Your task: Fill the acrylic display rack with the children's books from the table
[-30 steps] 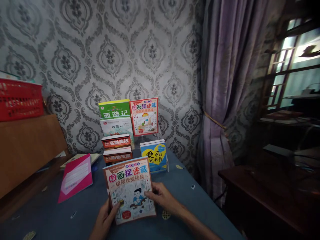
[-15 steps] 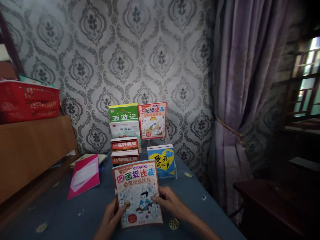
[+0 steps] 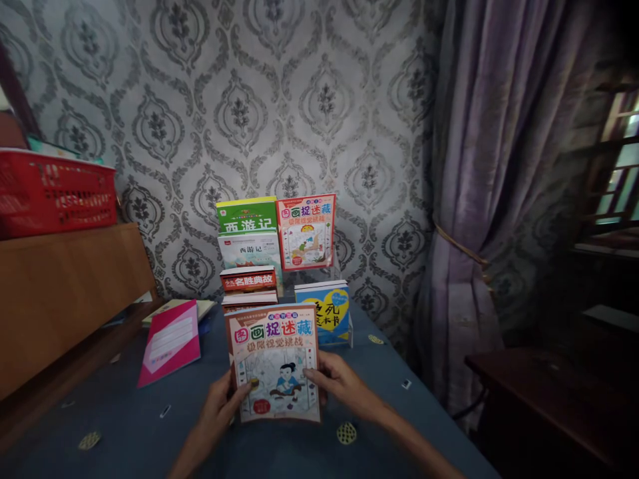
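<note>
A picture book (image 3: 279,366) with a pale pink border and a drawn seated figure is held upright between both hands. My left hand (image 3: 218,409) grips its left edge, thumb on the cover. On the right edge, my right hand (image 3: 339,382) does the same; the fingers behind the book are mostly hidden. Just beyond stands a clear stepped rack (image 3: 335,271) bearing a similar pink book (image 3: 306,233), a green book (image 3: 247,216), a white book (image 3: 249,250), a red book (image 3: 248,282) and a blue book with a yellow heart (image 3: 329,316). The held book partly covers the lower ones.
On the blue-covered table (image 3: 394,426), a magenta booklet (image 3: 170,342) lies at left over other papers. A red plastic basket (image 3: 57,193) sits on a wooden box (image 3: 70,293). The patterned wall (image 3: 239,126) rises behind; a purple curtain (image 3: 479,166) hangs right, beside a dark wooden table (image 3: 544,399).
The held book has come up slightly and stands more upright, covering more of the rack's lower books. Both hands keep their grip. The view has shifted a little.
</note>
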{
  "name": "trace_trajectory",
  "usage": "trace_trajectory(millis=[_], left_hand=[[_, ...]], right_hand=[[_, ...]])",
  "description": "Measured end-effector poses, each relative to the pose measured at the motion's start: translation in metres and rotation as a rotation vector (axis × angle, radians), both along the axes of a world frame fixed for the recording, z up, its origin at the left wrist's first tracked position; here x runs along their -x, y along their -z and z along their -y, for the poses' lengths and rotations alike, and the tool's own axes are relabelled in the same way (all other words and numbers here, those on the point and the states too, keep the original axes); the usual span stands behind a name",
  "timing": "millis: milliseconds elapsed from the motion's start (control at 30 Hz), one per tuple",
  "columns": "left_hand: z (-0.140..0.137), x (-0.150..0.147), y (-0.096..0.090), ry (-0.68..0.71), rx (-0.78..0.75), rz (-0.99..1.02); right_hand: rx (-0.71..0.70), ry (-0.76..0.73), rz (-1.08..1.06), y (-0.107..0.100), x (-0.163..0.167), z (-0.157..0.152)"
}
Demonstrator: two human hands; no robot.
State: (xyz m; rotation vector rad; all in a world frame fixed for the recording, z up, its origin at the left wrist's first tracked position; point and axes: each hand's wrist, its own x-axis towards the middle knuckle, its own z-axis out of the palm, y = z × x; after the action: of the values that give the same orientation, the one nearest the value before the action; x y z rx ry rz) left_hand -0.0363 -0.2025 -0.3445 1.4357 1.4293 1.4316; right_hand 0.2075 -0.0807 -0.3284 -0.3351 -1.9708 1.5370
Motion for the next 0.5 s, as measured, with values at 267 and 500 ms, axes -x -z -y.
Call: trace_trajectory(millis=[267,500], left_hand=[[-0.012,-0.005,-0.033,0.009,-0.019,-0.116],[-0.036,-0.016,-0.077,-0.004,-0.141,-0.278]], right_hand=[[-0.058,0.042,0.003,-0.028,-0.016,-0.006],[-0.189,0.158,-0.043,-0.065,-0.029,-0.025]])
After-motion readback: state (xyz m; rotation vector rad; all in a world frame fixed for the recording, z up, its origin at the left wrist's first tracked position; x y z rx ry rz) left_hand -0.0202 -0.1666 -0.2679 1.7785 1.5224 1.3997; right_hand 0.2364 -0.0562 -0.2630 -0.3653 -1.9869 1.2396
